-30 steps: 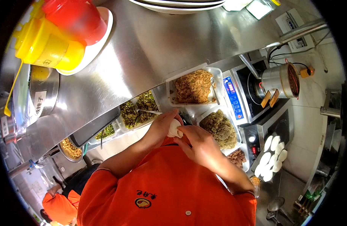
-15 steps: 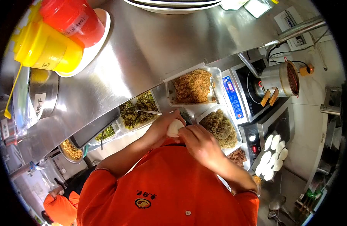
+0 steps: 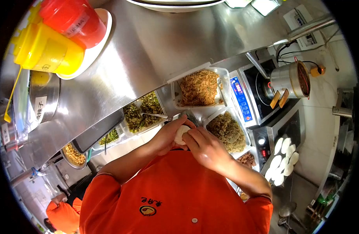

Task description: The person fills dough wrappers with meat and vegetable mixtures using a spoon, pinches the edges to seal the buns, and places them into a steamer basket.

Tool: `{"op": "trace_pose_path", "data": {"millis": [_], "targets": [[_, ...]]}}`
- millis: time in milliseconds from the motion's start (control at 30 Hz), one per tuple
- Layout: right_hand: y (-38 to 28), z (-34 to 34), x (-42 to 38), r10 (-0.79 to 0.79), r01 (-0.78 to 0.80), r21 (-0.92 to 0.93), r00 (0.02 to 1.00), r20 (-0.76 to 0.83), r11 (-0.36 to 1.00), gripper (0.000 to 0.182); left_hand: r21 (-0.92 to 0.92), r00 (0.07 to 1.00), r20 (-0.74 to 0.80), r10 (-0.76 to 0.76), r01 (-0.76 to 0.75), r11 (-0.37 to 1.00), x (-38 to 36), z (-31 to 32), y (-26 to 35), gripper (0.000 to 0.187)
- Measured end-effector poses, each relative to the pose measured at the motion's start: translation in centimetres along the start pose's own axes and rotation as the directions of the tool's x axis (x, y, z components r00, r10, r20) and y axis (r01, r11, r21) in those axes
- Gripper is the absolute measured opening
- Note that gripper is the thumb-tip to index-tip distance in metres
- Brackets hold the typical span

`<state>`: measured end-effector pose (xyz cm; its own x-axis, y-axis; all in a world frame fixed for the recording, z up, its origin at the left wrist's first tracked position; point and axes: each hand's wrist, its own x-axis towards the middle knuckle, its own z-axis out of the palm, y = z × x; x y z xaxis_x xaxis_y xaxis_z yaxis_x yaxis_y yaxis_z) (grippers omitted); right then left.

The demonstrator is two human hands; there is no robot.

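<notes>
A pale, round piece of dough [image 3: 180, 135] sits in my left hand [image 3: 169, 134], whose fingers cup it from the side and below. My right hand [image 3: 205, 146] is closed at the dough's right edge, thumb and fingertips pinching there. Both hands are close together in front of my chest. Just beyond the fingers shows part of a grey metal piece [image 3: 192, 117]. Around the hands stand trays of filling: chopped greens [image 3: 142, 113] with a spoon to the left, brown shredded filling [image 3: 199, 89] ahead, and greyish-brown filling [image 3: 226, 132] to the right.
A steel shelf [image 3: 148, 46] spans the area ahead, with yellow [image 3: 50, 48] and red [image 3: 76, 23] containers. At right, a pot [image 3: 290, 81] stands on an induction cooker [image 3: 242, 99]; several white oval pieces [image 3: 281, 162] lie on a flat cooker. Another person [image 3: 64, 212] is at lower left.
The dough turns slightly in my left hand and shows a rounder face. My right fingers stay at its edge, shifted a little. The view has moved slightly.
</notes>
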<state>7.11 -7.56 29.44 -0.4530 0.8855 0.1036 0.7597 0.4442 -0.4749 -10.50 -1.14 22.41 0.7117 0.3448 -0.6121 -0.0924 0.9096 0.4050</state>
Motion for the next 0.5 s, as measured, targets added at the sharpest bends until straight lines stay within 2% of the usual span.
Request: {"op": "trace_pose_path", "data": {"millis": [267, 367, 433, 467, 500], "targets": [[0.2, 0.3, -0.4, 0.02, -0.02, 0.005, 0.999, -0.044, 1.0, 0.03, 0.007, 0.994, -0.082, -0.069, 0.069, 0.998, 0.2, 0.4, 0.0, 0.051], [0.8, 0.9, -0.7, -0.05, 0.048, -0.029, 0.998, -0.042, 0.998, 0.032, -0.006, 0.994, -0.087, -0.058, 0.058, 0.998, 0.9, -0.2, -0.3, 0.051], [0.5, 0.8, -1.0, 0.097, -0.081, 0.09, 0.977, -0.191, 0.993, 0.046, -0.008, 0.995, -0.086, -0.054, 0.053, 0.999, 1.0, -0.2, -0.3, 0.051], [0.6, 0.2, -0.9, 0.098, -0.082, 0.091, 0.977, -0.19, 0.992, 0.046, -0.048, 0.998, -0.067, 0.018, -0.021, 0.999, 1.0, 0.1, 0.0, 0.051], [0.9, -0.8, -0.8, 0.18, -0.157, 0.15, 0.971, -0.157, 0.976, 0.05, -0.092, 0.994, -0.056, 0.088, -0.093, 0.991, 1.0, 0.2, 0.1, 0.05]]}}
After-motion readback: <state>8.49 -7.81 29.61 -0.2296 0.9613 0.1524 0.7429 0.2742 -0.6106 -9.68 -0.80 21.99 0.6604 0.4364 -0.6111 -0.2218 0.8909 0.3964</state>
